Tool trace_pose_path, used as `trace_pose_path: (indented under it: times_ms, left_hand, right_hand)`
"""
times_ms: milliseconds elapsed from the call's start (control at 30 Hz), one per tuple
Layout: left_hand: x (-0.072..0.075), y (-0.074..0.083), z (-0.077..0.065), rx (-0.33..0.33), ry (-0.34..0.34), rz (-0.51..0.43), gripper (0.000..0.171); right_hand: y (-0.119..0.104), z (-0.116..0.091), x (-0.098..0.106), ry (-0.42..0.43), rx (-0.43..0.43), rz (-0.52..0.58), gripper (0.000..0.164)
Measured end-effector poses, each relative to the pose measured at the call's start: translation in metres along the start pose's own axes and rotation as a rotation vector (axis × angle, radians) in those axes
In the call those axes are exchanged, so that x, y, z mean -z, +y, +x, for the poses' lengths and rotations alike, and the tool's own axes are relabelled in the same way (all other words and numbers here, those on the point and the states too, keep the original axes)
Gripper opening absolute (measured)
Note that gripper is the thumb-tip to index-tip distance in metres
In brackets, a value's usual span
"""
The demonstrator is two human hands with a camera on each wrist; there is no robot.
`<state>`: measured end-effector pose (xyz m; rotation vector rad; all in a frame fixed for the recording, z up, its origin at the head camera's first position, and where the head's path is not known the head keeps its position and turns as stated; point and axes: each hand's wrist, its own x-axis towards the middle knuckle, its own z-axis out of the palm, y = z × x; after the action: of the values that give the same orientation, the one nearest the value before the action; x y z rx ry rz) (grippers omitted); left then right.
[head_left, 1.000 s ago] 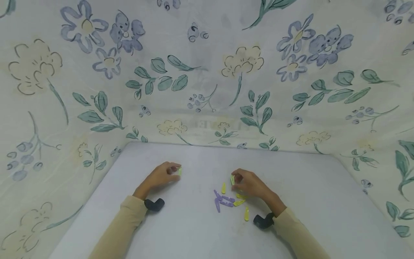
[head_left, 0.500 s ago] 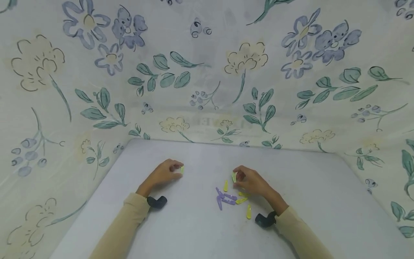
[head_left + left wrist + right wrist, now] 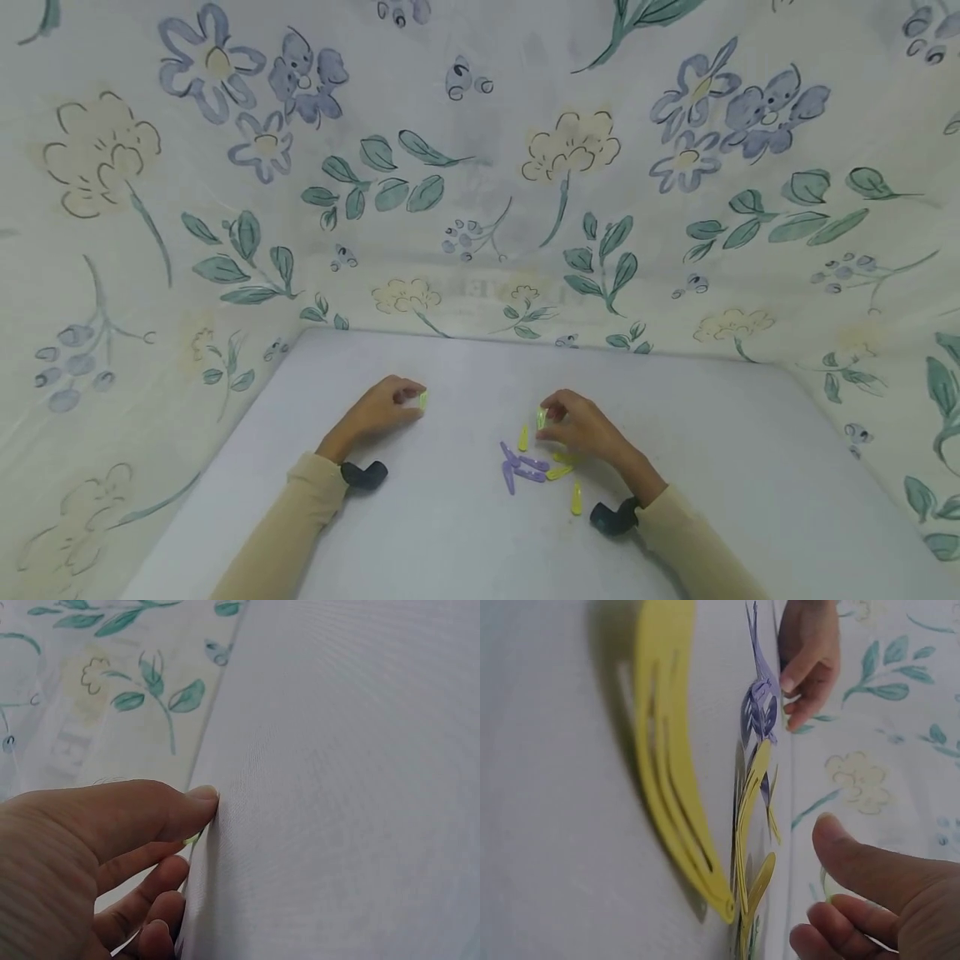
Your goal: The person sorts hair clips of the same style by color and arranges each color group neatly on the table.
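Between thumb and fingers, my left hand pinches a light green snap hair clip, held at the left-middle of the white table. Only a sliver of that green clip shows in the left wrist view. My right hand pinches another light green hair clip by its ends, beside the loose clips. Under and in front of this hand lie several yellow hair clips; a large yellow clip looms close in the right wrist view. Several purple hair clips are bunched just left of the yellow ones.
The white table meets a floral-patterned cloth along its back and sides. A dark device sits on the left wrist, and another dark device on the right wrist.
The head view shifts slightly. Both hands keep their pinch on the green hair clips, and the loose clips stay where they lay.
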<state>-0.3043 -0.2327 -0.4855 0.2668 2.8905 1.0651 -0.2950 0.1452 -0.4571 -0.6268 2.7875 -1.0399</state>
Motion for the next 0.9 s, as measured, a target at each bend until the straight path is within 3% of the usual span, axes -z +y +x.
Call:
trace_pose_path:
  times_ms: [467, 800, 900]
  left_hand:
    - [0.001, -0.001, -0.001, 0.003, 0.009, -0.018, 0.043]
    - [0.001, 0.000, -0.003, 0.003, 0.014, -0.008, 0.043]
    - [0.000, 0.001, -0.004, 0.011, 0.011, -0.006, 0.043]
  right_hand:
    - [-0.020, 0.012, 0.004, 0.064, 0.053, -0.079, 0.045]
    - [-0.035, 0.022, -0.001, 0.041, 0.038, -0.083, 0.045]
    - [-0.041, 0.026, -0.002, 0.025, 0.068, -0.080, 0.044]
